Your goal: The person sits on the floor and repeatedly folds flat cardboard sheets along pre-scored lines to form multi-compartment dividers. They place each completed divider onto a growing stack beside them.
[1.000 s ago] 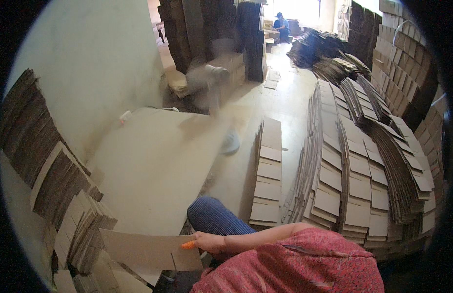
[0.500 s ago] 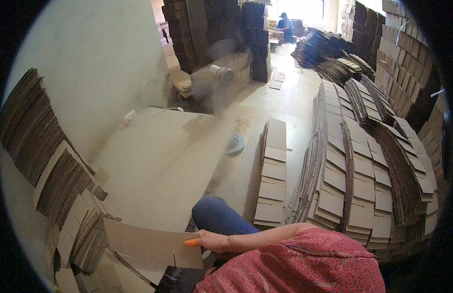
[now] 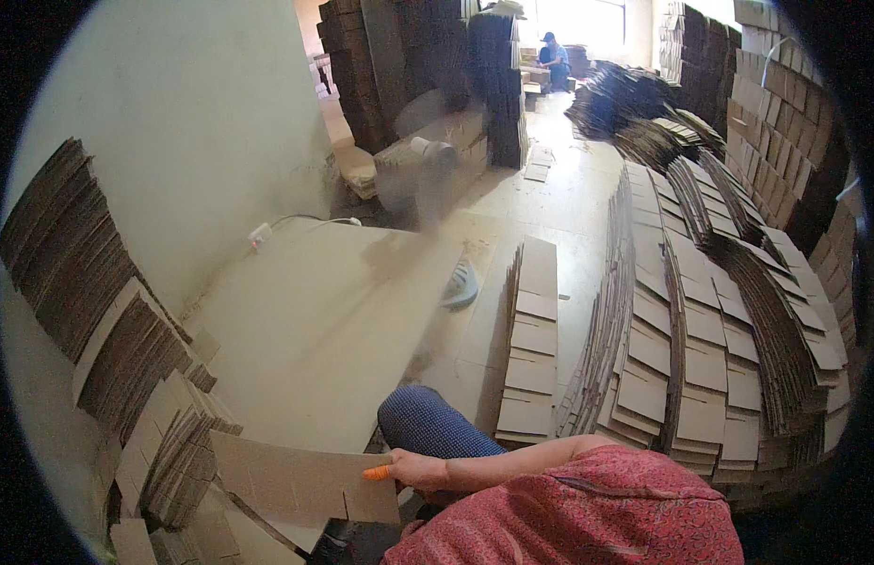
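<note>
In the head view, at the lower middle of the frame, the right hand (image 3: 420,468) is closed around an orange-handled tool (image 3: 377,473), of which only the orange end shows. Its tip lies at the upper edge of a flat brown cardboard sheet (image 3: 286,485), slotted at its lower edge, in the lower left. The left hand is not in view. Stacks of flattened cartons (image 3: 701,377) fill the right side.

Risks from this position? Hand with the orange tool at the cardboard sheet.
1. The hand holds an orange-tipped tool at the edge of the flat cardboard sheet; if it is a blade, a slip might reach the blue-clad knee just behind.
2. The leaning cardboard stacks beside the sheet could slide onto it.
3. The other hand is out of view, so the sheet may shift.
</note>
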`<state>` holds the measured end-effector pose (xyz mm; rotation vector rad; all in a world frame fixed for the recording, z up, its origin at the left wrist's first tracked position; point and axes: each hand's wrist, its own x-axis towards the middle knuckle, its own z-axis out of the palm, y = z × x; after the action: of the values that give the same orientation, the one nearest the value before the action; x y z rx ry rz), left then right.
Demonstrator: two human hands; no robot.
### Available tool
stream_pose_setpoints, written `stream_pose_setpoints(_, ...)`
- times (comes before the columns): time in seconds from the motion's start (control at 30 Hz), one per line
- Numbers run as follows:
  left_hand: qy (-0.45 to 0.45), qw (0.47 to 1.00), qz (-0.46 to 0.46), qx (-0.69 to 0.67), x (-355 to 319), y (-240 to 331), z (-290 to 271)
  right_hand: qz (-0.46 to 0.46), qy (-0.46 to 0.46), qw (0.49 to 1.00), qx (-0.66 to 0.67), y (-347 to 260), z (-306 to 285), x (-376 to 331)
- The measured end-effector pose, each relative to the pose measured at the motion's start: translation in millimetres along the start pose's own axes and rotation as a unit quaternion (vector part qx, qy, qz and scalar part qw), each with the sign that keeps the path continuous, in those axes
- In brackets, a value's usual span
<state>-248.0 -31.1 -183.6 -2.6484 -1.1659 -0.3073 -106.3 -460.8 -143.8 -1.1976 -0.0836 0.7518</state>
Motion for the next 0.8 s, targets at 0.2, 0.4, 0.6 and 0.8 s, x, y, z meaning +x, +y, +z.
stream_pose_setpoints(0.2,-0.041,0.999,0.013,-0.003,15.0,-11.2,20.8,-0.029,-0.024,0.997,-0.067,37.9,-19.8,32.0)
stream_pose_setpoints(0.4,-0.077,0.997,0.003,0.004,10.2,-1.3,-4.9,-0.049,-0.018,0.996,-0.074,45.8,-20.4,35.7)
stream_pose_setpoints(0.6,-0.197,0.976,0.065,-0.065,47.2,-28.5,-3.2,-0.038,-0.005,0.996,-0.076,39.9,-15.0,28.1)
stream_pose_setpoints(0.8,-0.234,0.93,0.103,-0.266,76.6,-44.0,-49.2,-0.082,0.064,0.952,-0.287,4.2,3.8,2.5)
